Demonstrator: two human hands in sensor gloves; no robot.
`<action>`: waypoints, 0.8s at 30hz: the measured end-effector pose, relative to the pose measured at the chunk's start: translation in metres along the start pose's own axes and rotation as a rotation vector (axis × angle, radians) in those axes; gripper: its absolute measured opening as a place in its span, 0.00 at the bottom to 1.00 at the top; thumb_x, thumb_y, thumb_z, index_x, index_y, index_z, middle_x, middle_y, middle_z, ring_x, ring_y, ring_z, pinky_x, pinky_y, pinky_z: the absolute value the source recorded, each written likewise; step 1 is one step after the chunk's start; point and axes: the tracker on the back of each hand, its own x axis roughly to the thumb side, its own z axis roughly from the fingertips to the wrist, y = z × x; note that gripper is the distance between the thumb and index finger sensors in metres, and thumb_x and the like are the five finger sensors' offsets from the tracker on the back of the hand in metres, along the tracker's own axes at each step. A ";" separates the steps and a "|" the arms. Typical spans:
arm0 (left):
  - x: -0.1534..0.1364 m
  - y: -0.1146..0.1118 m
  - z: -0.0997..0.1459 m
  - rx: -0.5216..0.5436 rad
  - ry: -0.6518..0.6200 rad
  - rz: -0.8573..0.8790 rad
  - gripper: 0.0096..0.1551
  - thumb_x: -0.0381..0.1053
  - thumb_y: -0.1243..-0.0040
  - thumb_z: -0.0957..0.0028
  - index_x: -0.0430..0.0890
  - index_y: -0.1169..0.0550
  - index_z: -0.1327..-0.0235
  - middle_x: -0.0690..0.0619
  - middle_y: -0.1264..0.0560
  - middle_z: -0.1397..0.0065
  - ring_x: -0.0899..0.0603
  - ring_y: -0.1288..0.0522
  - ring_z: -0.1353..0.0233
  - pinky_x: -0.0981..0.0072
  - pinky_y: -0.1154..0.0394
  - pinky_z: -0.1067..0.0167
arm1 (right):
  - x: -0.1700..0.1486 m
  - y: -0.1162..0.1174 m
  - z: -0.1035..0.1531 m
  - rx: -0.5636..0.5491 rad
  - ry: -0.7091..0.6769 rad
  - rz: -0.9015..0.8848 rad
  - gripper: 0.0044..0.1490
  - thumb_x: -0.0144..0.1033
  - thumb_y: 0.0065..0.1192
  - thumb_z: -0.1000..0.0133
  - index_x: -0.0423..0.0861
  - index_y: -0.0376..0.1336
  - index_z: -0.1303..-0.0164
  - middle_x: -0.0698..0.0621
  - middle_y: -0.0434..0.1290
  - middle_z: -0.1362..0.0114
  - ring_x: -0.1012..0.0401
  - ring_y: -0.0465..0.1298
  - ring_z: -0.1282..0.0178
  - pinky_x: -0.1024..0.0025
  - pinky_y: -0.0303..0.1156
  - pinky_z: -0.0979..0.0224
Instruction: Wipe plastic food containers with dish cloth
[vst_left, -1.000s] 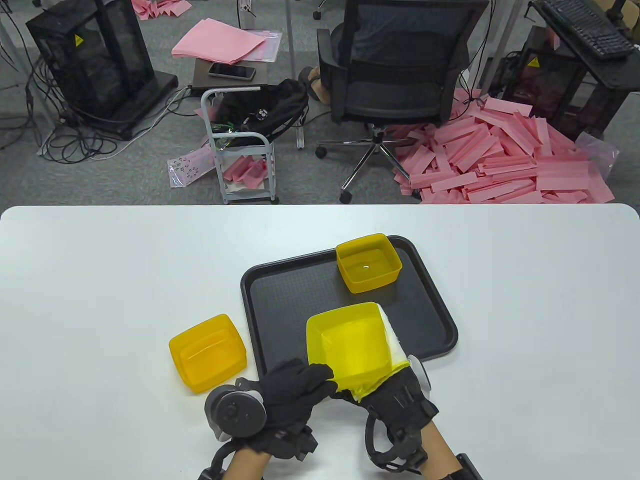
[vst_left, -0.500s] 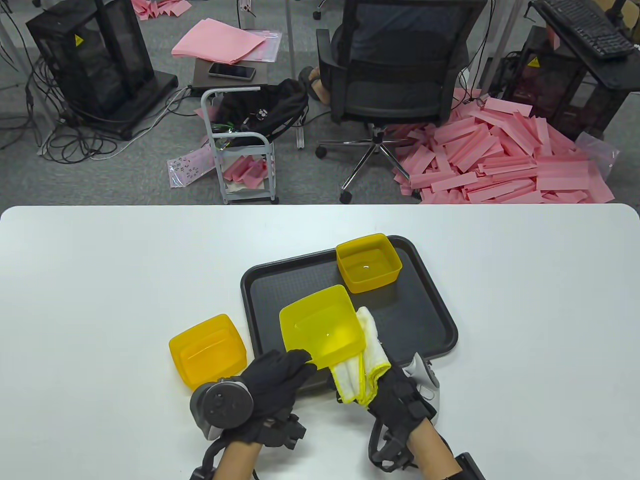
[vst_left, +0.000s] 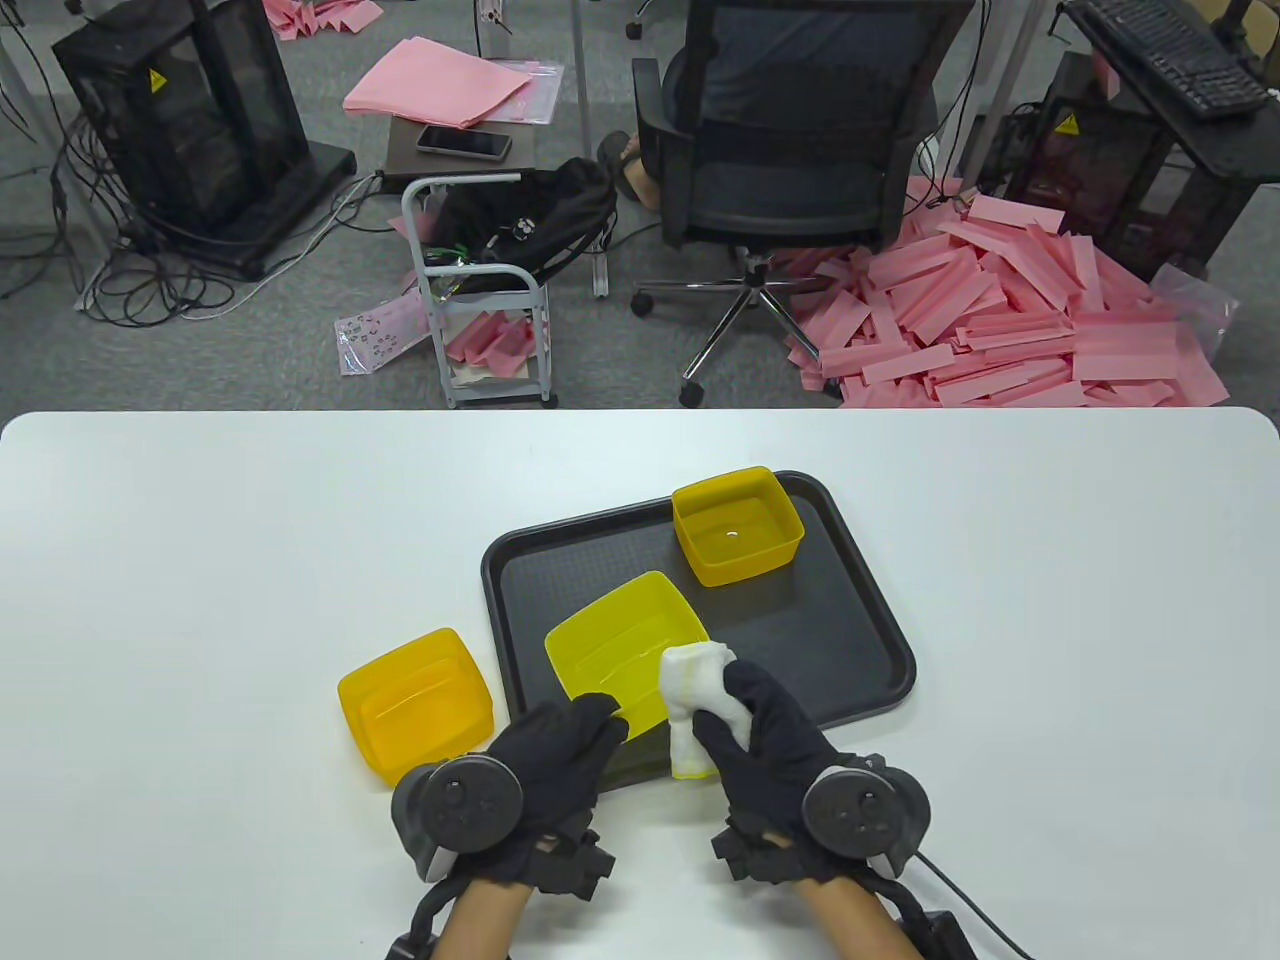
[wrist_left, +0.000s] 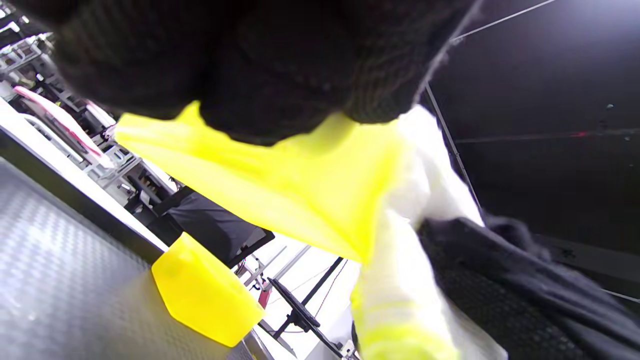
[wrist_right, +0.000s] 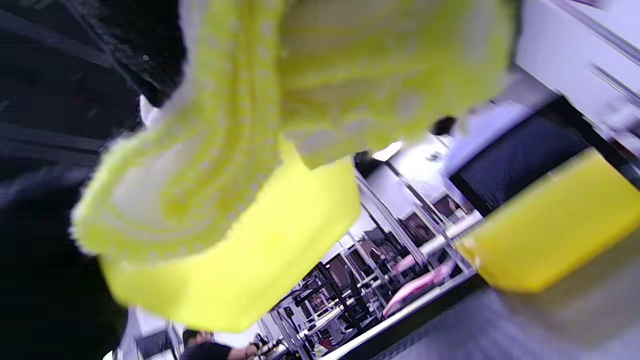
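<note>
A bright yellow plastic container (vst_left: 620, 640) hangs tilted over the near part of the black tray (vst_left: 860, 640). My left hand (vst_left: 560, 745) grips its near rim. My right hand (vst_left: 755, 725) holds a bunched white dish cloth with yellow edging (vst_left: 695, 690) against the container's right corner. The left wrist view shows the container (wrist_left: 280, 180) under my left fingers, with the cloth (wrist_left: 415, 250) beside it. The cloth (wrist_right: 240, 125) fills the blurred right wrist view. A second yellow container (vst_left: 737, 525) stands on the tray's far side. A third, orange-yellow container (vst_left: 415, 703) sits on the table left of the tray.
The white table (vst_left: 200, 560) stretches wide on both sides of the tray. Beyond its far edge are an office chair (vst_left: 790, 150), a small cart (vst_left: 480, 290) and a heap of pink strips (vst_left: 1000, 320) on the floor.
The container has come down and tipped to the left over the tray. My right hand turned over from beneath it and bunched the cloth at its right corner.
</note>
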 end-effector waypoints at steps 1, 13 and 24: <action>0.000 -0.001 0.000 -0.013 0.004 0.029 0.23 0.55 0.39 0.49 0.45 0.14 0.50 0.53 0.12 0.70 0.43 0.15 0.66 0.51 0.20 0.65 | 0.009 0.004 0.000 0.025 -0.061 0.065 0.38 0.54 0.66 0.41 0.51 0.52 0.27 0.51 0.72 0.37 0.50 0.79 0.46 0.60 0.81 0.49; 0.002 -0.003 -0.001 -0.052 0.037 0.083 0.25 0.54 0.44 0.47 0.43 0.17 0.45 0.52 0.12 0.67 0.42 0.15 0.64 0.50 0.20 0.64 | 0.001 -0.012 -0.007 -0.051 -0.014 0.155 0.39 0.54 0.64 0.40 0.47 0.52 0.27 0.50 0.73 0.39 0.49 0.79 0.48 0.59 0.81 0.52; -0.001 -0.003 0.001 -0.064 0.057 0.088 0.25 0.55 0.40 0.48 0.43 0.16 0.46 0.52 0.12 0.69 0.41 0.15 0.64 0.50 0.20 0.64 | 0.006 -0.001 -0.005 0.044 -0.052 0.177 0.38 0.57 0.60 0.39 0.48 0.53 0.26 0.53 0.75 0.41 0.51 0.82 0.54 0.63 0.82 0.58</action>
